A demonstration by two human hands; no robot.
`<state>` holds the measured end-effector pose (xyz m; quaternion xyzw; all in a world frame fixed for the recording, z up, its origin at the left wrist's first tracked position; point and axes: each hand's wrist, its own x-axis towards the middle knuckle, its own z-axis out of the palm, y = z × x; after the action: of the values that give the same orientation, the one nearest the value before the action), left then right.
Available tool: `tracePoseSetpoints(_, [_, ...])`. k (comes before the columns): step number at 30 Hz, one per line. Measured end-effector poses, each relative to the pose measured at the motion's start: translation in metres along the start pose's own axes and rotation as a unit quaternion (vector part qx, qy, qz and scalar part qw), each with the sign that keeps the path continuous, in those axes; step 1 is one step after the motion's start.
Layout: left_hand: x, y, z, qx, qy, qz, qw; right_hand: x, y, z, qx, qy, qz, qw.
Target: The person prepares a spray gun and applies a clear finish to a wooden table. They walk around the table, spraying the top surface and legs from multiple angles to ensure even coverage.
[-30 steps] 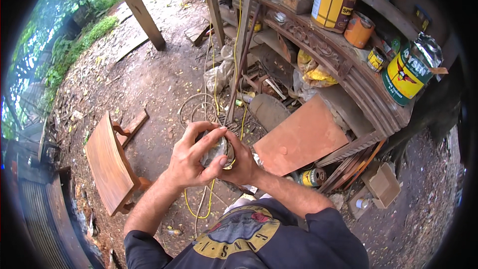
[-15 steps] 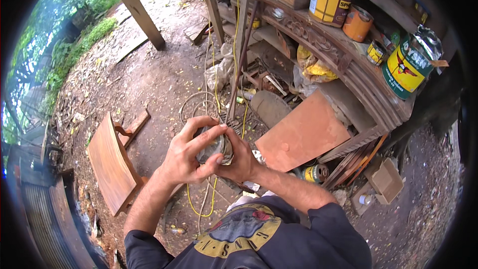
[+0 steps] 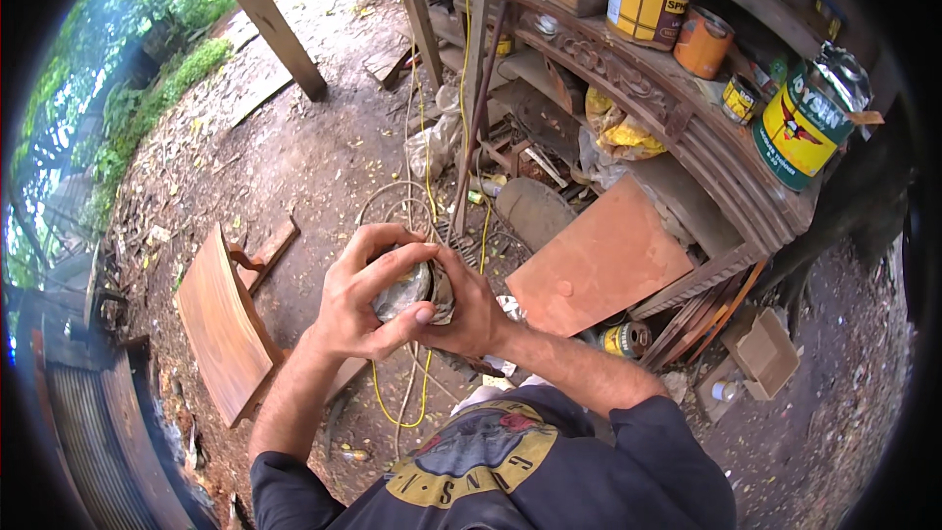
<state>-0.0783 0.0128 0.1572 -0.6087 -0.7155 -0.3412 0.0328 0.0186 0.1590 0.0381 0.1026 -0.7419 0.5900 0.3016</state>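
1. Grips a small round can in left hand and right hand together, equally near; spreads left fingers over its grey end, cups its body with the right; aligns its long axis, seemingly, from right to left.
2. At the right end of the carved shelf: green can, foil crumpled over top, contents hidden.
3. Farther along: yellow-brown can, inside not visible.
4. Beside that: orange can, contents unclear.
5. Lower: tipped yellow-green can, contents unclear.
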Motion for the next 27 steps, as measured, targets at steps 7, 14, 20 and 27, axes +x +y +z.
tracePoseSetpoints(7, [0.004, 0.002, -0.001, 0.0, -0.029, -0.001, 1.0, -0.001, 0.001, -0.001, 0.0, -0.006, 0.009, 1.0])
tracePoseSetpoints(14, [0.005, 0.001, 0.004, 0.021, -0.025, 0.01, 0.999, 0.0, 0.005, 0.002, -0.015, 0.002, -0.016, 1.0])
tracePoseSetpoints(20, [0.007, 0.001, 0.01, 0.082, -0.077, -0.006, 0.994, -0.002, 0.012, 0.004, 0.003, -0.014, 0.006, 1.0])
tracePoseSetpoints(27, [0.006, -0.007, 0.011, 0.051, -0.078, -0.012, 0.996, 0.001, 0.012, 0.004, 0.021, -0.017, -0.003, 1.0])
